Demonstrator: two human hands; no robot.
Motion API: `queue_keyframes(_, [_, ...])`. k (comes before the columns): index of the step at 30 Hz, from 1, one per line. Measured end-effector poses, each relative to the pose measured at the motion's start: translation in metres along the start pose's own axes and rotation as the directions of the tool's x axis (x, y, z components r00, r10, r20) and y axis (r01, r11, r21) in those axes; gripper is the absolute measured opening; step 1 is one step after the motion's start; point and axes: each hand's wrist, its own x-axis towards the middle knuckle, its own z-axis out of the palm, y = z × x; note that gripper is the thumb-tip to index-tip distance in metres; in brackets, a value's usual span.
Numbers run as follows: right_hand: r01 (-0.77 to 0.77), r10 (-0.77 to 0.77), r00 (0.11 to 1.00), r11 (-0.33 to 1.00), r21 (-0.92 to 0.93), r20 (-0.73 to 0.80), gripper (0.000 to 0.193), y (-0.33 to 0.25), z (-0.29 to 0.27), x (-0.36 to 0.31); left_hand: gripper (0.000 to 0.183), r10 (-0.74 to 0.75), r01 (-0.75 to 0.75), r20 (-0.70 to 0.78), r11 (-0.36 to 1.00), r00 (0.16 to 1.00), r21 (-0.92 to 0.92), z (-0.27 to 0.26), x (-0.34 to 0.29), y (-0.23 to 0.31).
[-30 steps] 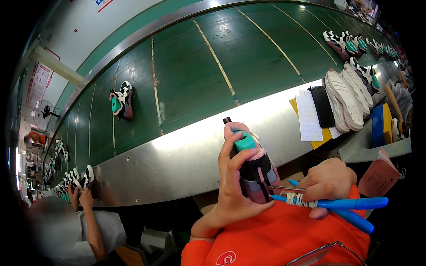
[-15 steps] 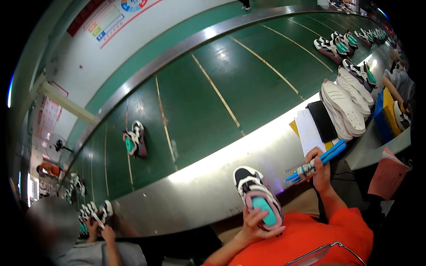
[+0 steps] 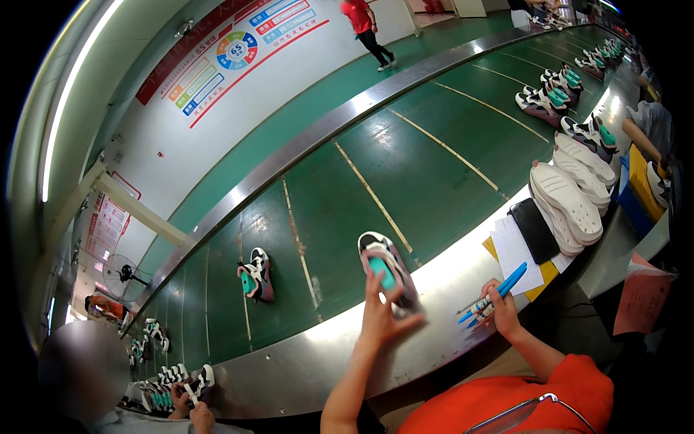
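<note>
A white, black and pink sneaker point(image 3: 396, 262) with a turquoise insole lies over the near edge of the green belt, toe pointing away. My left hand point(image 3: 379, 315) reaches out to its heel, with the fingers at the shoe opening and the thumb stretched to the right; motion blurs the grip a little. Further right, over the metal ledge, my right hand point(image 3: 500, 307) is closed around blue pens point(image 3: 512, 278) wrapped with pale bands. Thin tips stick out of that bundle to the left.
Another sneaker point(image 3: 256, 275) rides the belt point(image 3: 325, 217) at left. White soles point(image 3: 567, 206), a black phone point(image 3: 532, 230) and papers point(image 3: 515, 253) lie on the ledge at right. A co-worker's hands point(image 3: 191, 409) hold a shoe at lower left. A person point(image 3: 360, 25) in red walks behind the belt.
My left hand has carried the sneaker forward, from close to my body to the belt's edge. My right hand keeps the pens, now lower and slightly left. The view has shifted.
</note>
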Motion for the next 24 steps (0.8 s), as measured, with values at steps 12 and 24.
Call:
queue_keyframes(12, [0.041,-0.042,0.999,0.998,0.041,0.021,0.023,0.007,-0.002,-0.001,0.071,-0.12,0.124,-0.039,0.984,0.992,0.126,0.005,0.053,-0.038])
queue_keyframes(24, [0.016,-0.017,0.999,1.0,0.016,0.036,0.025,0.025,-0.003,-0.003,0.032,0.216,-0.452,-0.538,0.817,0.815,-0.357,-0.068,0.021,0.194])
